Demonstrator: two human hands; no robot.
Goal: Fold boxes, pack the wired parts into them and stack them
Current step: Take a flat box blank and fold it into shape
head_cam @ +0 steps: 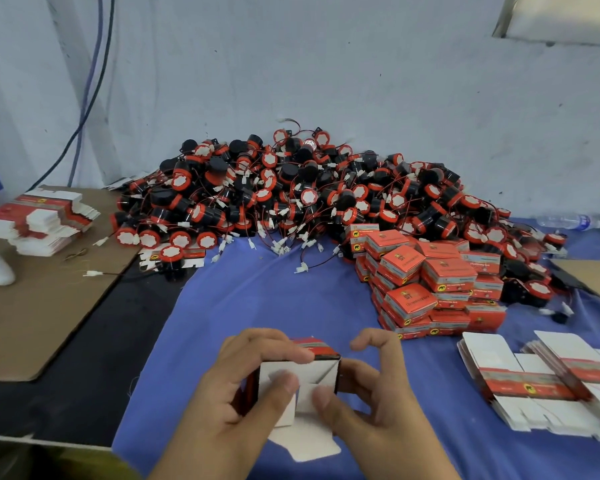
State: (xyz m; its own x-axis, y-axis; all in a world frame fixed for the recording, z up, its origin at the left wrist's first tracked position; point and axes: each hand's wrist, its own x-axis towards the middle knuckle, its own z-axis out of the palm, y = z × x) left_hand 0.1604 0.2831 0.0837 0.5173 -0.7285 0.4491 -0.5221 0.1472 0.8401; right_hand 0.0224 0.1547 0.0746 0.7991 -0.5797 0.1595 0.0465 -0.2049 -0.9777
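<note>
Head view looks down on a table (291,299) draped in blue cloth, and I see both hands working one small box (300,379) at the near edge of it. My left hand (243,386) wraps the box's left side, its fingers curled over the red top edge and its thumb pressed flat on a white end flap. My right hand (371,393) closes on the right side, thumb on the lower white flap and index finger arched above the box without touching it. The box's open end faces me, its white flaps partly folded inward, and one longer flap (305,441) hangs down onto the cloth beneath. Beyond the hands, against the wall, lies a big heap of black-and-red wired parts (291,192) with white connectors trailing toward me. Just right of centre, touching that heap, sits a stack of closed red boxes (430,282), several layers deep and somewhat uneven. At the right edge a fan of flat unfolded box blanks (548,379) lies on the cloth, near my right hand. Another pile of flat blanks (42,220) rests on a brown cardboard sheet (32,323) at the left, well apart from the hands. A clear plastic bottle (572,221) lies on its side at the far right.
</note>
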